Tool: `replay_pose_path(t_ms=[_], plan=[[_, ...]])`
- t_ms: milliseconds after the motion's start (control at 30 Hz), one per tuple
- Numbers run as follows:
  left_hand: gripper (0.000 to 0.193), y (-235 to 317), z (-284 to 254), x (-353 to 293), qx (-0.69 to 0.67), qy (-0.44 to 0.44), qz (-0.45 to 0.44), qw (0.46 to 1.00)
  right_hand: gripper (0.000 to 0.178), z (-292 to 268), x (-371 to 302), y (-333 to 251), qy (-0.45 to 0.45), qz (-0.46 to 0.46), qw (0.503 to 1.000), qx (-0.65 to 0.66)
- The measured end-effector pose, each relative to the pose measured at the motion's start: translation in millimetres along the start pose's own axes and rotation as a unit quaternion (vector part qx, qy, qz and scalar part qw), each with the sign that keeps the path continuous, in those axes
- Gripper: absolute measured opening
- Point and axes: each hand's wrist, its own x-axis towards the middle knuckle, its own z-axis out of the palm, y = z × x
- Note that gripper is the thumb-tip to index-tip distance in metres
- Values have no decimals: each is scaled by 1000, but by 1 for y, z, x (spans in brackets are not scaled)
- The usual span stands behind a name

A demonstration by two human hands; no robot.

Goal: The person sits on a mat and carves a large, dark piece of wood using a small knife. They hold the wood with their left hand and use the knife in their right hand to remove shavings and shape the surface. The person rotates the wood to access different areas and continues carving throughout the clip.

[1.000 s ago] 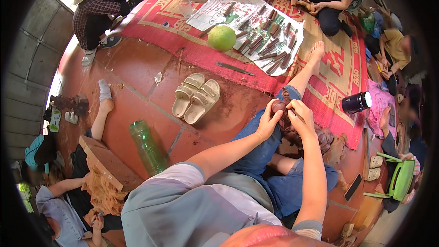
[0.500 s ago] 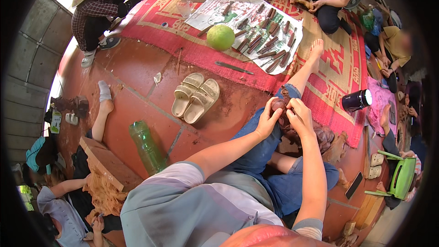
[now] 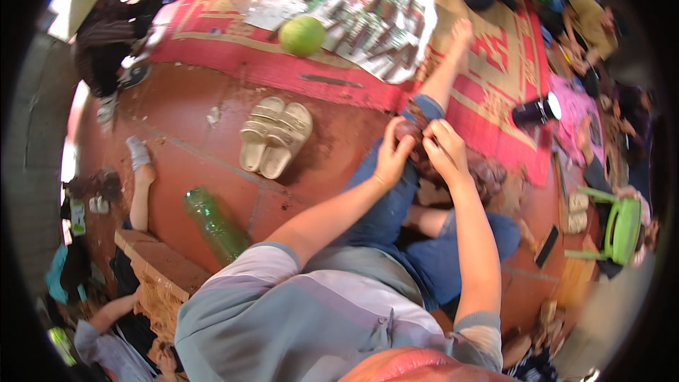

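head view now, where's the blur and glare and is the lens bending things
In the head view, the dark pieces on the white sheet smear with blur, while the left hand and right hand look slightly soft; in the head view, glare whites out a strip beside the grey wall; in the head view, fisheye bows the red mat's edge.

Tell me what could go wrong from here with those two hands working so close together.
The right hand's fingertips are right beside the left hand, so a slip could catch the left fingers, especially with anything sharp; I can't tell what it holds. If the left grip loosened, the round brown piece might shift. The bare foot stretches beside the paper, so a sudden kick could disturb the dark sticks on it.
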Motion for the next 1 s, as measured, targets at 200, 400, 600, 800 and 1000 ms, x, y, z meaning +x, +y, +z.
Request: replay_pose_path(t_ms=[200,400,600,800,1000], plan=[[50,9,-2,2,21,-6,-17,1000,10,-3,5,6,-54,-9,998,-7],[47,16,0,1,6,-36,-45,998,16,13,-15,17,62,-50,994,-73],[50,14,-2,0,-2,-23,-47,999,9,-3,-46,15,257,42,963,67],[48,5,-4,1,-25,-26,-46,998,13,-25,-105,35,316,178,917,167],[49,5,-5,-1,-108,-50,-91,989,14,-29,-145,50,379,249,843,290]])
